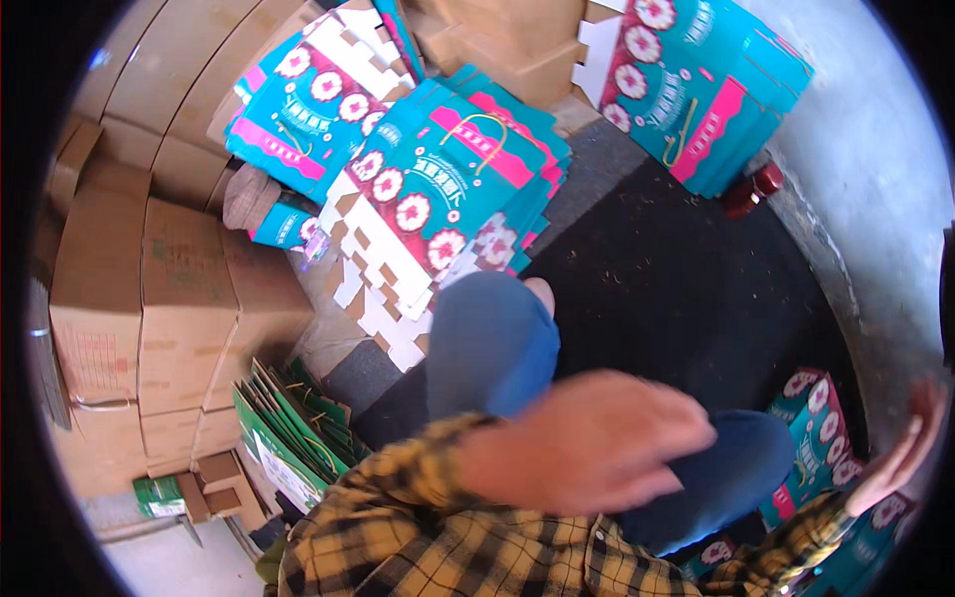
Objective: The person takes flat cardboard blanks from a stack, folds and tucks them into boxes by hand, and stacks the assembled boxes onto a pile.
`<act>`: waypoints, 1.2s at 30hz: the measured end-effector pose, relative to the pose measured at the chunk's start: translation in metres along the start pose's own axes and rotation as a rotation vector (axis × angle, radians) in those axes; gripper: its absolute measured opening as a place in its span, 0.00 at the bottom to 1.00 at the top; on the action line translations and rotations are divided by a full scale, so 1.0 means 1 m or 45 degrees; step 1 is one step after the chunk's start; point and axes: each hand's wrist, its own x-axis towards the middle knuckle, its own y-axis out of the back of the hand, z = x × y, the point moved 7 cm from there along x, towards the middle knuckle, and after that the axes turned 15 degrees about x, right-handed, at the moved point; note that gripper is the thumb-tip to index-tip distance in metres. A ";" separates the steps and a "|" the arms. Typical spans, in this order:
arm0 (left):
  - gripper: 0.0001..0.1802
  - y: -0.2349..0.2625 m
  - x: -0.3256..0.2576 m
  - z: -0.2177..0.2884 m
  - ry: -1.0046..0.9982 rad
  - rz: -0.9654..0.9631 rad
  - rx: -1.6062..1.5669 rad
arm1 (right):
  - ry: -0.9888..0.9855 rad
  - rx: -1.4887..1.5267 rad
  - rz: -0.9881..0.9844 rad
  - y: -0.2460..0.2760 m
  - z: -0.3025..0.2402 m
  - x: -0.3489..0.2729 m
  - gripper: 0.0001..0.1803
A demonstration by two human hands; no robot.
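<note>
My left hand hangs over my knees, somewhat blurred by motion. Its fingers are stretched out and nothing shows in it. Off to the far right, my right hand is open too, fingers extended, close beside flat teal carton sleeves with flower prints; I cannot tell whether it touches them. Beyond my left knee lies a stack of flat teal gift boxes with pink bands and a yellow cord handle, white notched flaps fanned out toward me. Another flat teal stack leans at the upper right against the wall.
Brown cartons are piled along the left. Green folded bags or boxes with cord handles stand at lower left. More teal packages rest at the upper left. A dark red object sits by the pale wall, on the black mat.
</note>
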 end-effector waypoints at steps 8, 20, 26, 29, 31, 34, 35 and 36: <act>0.11 0.080 -0.273 -0.329 1.623 1.025 -0.441 | -0.028 -0.254 -1.540 -0.208 -0.038 -0.104 0.30; 0.12 -0.055 -0.391 -0.504 1.447 1.944 -1.695 | -0.195 -0.492 -1.567 -0.197 0.032 -0.135 0.24; 0.18 -0.048 -0.378 -0.505 1.362 2.195 -1.745 | -0.214 -0.534 -1.606 -0.190 0.045 -0.148 0.23; 0.19 -0.044 -0.377 -0.504 1.372 2.296 -1.771 | -0.225 -0.517 -1.619 -0.189 0.047 -0.153 0.23; 0.19 -0.029 -0.382 -0.501 1.380 2.266 -1.733 | -0.225 -0.509 -1.624 -0.191 0.047 -0.155 0.23; 0.16 0.024 -0.353 -0.488 1.126 1.964 -1.474 | -0.229 -0.517 -1.606 -0.184 0.050 -0.156 0.23; 0.16 0.056 -0.354 -0.482 1.163 1.888 -1.274 | -0.208 -0.479 -1.595 -0.185 0.049 -0.156 0.23; 0.16 0.076 -0.346 -0.474 1.231 1.905 -1.168 | -0.215 -0.479 -1.581 -0.184 0.049 -0.154 0.23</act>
